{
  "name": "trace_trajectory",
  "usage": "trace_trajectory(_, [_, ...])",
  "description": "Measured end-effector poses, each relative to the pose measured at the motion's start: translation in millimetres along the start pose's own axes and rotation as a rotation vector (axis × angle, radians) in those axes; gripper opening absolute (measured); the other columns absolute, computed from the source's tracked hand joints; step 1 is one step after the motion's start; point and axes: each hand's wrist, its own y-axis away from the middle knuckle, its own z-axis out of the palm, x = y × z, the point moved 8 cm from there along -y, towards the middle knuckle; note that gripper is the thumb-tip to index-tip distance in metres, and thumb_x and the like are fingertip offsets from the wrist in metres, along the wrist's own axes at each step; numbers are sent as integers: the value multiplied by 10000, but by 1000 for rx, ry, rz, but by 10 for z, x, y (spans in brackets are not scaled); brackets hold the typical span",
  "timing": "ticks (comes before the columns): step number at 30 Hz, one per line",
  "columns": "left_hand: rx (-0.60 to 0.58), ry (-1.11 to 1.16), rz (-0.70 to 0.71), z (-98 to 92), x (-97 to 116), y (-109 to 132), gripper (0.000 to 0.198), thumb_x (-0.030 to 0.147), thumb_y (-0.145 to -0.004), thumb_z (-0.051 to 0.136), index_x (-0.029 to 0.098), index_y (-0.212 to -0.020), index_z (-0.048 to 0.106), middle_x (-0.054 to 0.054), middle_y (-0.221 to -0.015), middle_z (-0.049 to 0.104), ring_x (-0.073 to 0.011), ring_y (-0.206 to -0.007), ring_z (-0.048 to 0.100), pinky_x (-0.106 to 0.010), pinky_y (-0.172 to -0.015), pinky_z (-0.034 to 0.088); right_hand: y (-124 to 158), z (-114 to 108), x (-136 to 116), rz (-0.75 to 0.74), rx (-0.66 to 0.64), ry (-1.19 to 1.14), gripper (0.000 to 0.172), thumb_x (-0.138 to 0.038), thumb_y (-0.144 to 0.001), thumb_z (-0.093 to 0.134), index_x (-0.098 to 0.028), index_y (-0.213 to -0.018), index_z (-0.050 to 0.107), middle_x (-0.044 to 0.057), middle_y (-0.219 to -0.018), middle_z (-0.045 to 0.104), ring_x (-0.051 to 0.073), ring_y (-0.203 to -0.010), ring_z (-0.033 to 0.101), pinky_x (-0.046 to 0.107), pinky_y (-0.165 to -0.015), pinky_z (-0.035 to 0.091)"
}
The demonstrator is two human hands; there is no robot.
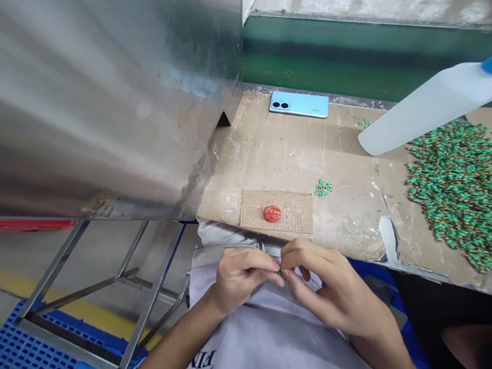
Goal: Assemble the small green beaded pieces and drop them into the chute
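My left hand (248, 277) is closed in a pinch, with a tiny green piece (279, 272) showing at its fingertips. My right hand (326, 287) meets it there, thumb and forefinger pinched against the same piece. Fingers cover most of it, so its exact shape is hidden. Just beyond the hands, a cardboard pad (253, 215) lies near the bench edge. On that pad sits a glossy red-orange lump (272, 213). A small cluster of green pieces (323, 188) lies to the right of the pad.
A large heap of green and gold pieces (453, 189) covers the bench's right side. A white bottle (423, 110) with a blue cap leans into view beside it. A light blue phone (303, 105) lies at the back. A metal panel (115, 102) blocks the left, above a metal frame (149, 297).
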Motion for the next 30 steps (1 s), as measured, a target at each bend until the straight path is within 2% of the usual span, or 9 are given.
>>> trace_trajectory(5, [14, 8, 57, 9, 33, -30, 102, 229, -881, 868, 190, -864, 775, -10, -729, 830, -134, -621, 783, -178, -639, 623, 20, 3, 1, -13, 23, -19, 146, -68, -978, 549, -202, -961, 604, 9, -834, 630, 122, -704, 583, 252, -616, 494])
trace_trajectory(10, [44, 15, 44, 3, 27, -35, 145, 302, -908, 836, 185, -847, 775, -16, -731, 824, -131, -617, 774, -182, -626, 616, 27, 1, 6, -24, 37, -29, 140, -67, -989, 553, -194, -976, 610, 9, -845, 631, 113, -719, 576, 242, -628, 485])
trace_trajectory(17, [48, 20, 53, 8, 24, -39, 139, 302, -900, 846, 188, -857, 779, -16, -735, 824, -136, -621, 772, -194, -621, 614, 28, 7, 27, -21, 40, -26, 121, -80, -998, 568, -193, -984, 607, 16, -869, 643, 118, -732, 589, 244, -633, 489])
trace_trajectory(25, [47, 34, 71, 25, 28, -38, 112, 249, -973, 773, 193, -877, 762, -5, -699, 800, -137, -633, 764, -198, -627, 607, 60, 8, 6, -44, -66, 46, 146, -93, -1037, 543, -191, -1089, 637, 51, -960, 687, 167, -854, 669, 307, -737, 552])
trace_trajectory(30, [44, 44, 72, 15, 32, -44, 112, 245, -913, 837, 191, -863, 752, -6, -740, 794, -131, -654, 747, -200, -630, 590, 61, 19, 24, -48, -95, 28, 163, -94, -1036, 545, -198, -1123, 636, 57, -992, 699, 182, -895, 673, 329, -780, 565])
